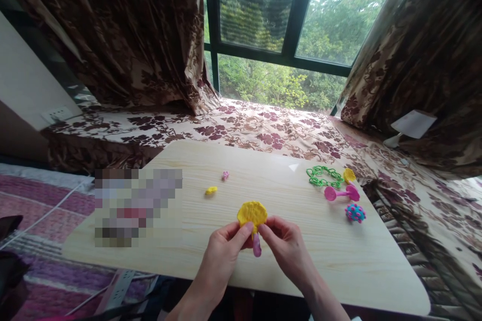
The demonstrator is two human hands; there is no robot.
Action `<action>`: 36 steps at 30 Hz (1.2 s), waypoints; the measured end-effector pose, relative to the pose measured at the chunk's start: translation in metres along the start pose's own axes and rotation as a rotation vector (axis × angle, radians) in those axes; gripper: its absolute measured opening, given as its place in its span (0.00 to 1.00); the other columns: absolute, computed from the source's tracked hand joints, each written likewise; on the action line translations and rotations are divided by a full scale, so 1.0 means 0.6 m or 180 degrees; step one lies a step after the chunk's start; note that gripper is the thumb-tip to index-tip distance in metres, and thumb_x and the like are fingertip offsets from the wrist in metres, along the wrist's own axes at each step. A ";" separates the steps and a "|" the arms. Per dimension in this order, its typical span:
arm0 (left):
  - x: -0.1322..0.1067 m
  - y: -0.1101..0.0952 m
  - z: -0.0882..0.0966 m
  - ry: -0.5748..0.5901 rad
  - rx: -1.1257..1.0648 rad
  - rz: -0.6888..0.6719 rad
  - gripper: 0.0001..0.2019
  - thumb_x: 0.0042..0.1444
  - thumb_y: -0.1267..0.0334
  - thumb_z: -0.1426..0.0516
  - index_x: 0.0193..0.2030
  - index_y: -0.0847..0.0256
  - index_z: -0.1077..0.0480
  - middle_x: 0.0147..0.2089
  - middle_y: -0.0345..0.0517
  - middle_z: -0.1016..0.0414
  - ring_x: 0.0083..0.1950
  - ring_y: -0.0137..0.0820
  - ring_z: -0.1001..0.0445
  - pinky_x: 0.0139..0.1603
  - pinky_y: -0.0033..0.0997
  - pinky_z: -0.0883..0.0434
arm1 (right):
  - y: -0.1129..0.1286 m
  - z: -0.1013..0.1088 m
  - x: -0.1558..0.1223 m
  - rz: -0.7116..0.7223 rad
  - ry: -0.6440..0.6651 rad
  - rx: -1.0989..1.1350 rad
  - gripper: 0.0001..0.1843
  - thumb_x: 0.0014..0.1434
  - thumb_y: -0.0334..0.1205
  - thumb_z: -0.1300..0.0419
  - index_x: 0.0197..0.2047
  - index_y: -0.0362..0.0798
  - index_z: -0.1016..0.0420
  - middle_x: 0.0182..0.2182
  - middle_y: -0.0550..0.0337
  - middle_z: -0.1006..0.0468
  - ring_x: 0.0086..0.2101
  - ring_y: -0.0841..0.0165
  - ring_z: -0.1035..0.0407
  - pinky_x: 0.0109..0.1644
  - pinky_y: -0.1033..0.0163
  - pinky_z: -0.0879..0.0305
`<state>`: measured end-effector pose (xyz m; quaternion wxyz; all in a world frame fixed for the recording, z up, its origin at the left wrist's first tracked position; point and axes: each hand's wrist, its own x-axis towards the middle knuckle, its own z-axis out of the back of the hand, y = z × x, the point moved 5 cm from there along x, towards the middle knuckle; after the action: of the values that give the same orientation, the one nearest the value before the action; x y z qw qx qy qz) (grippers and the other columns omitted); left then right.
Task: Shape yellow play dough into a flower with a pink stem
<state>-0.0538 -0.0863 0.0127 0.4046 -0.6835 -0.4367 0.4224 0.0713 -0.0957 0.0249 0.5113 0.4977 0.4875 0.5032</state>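
Between both hands, just above the table, is a flat, round yellow modelling clay piece point(252, 212) with a short pink clay stick point(257, 246) hanging from its lower edge. My left hand point(225, 247) pinches the disc's lower left side, thumb on the front and fingers behind. At the lower right edge, close to where the stick joins, my right hand point(283, 241) pinches with thumb and forefinger. Farther up the table lie a small yellow clay lump point(211, 190) and a little pink lump point(225, 175).
On the right of the pale wooden table point(301, 271) lie a green clay chain point(312, 176), a pink dumbbell shape point(341, 193), a yellow piece point(349, 175) and a blue ball with pink dots point(355, 213). A pixelated patch covers the left side. A window ledge borders the far edge.
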 end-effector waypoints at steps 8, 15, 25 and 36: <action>-0.004 -0.011 -0.021 0.0260 -0.0461 0.0152 0.12 0.53 0.59 0.46 0.31 0.65 0.27 0.27 0.45 0.29 0.28 0.27 0.34 0.37 0.30 0.33 | -0.006 0.002 0.001 0.0272 -0.0390 -0.0145 0.11 0.55 0.42 0.43 0.28 0.44 0.27 0.23 0.60 0.27 0.26 0.71 0.35 0.31 0.67 0.38; 0.002 -0.001 -0.001 -0.0148 0.0429 -0.0132 0.09 0.50 0.58 0.44 0.28 0.63 0.29 0.24 0.42 0.29 0.30 0.30 0.33 0.36 0.27 0.35 | -0.003 0.001 0.002 0.0075 -0.0178 -0.0073 0.11 0.55 0.43 0.43 0.32 0.44 0.25 0.26 0.59 0.26 0.27 0.70 0.35 0.32 0.66 0.38; 0.001 -0.013 0.000 -0.0087 0.0937 -0.0437 0.12 0.53 0.58 0.47 0.25 0.62 0.28 0.25 0.43 0.27 0.31 0.32 0.31 0.37 0.28 0.36 | -0.012 0.004 0.006 0.0018 -0.0283 0.0132 0.12 0.54 0.43 0.43 0.28 0.43 0.27 0.21 0.63 0.30 0.23 0.74 0.39 0.27 0.69 0.42; 0.000 -0.016 0.002 -0.0034 0.0258 0.0021 0.14 0.52 0.56 0.46 0.36 0.64 0.25 0.32 0.48 0.24 0.36 0.35 0.28 0.44 0.34 0.33 | -0.014 0.015 0.007 -0.0201 -0.0322 0.0296 0.13 0.54 0.44 0.42 0.29 0.42 0.26 0.21 0.62 0.31 0.23 0.74 0.40 0.27 0.69 0.43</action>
<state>-0.0571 -0.0833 0.0211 0.4283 -0.6657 -0.4191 0.4447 0.0807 -0.0913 0.0169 0.5272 0.5301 0.4992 0.4379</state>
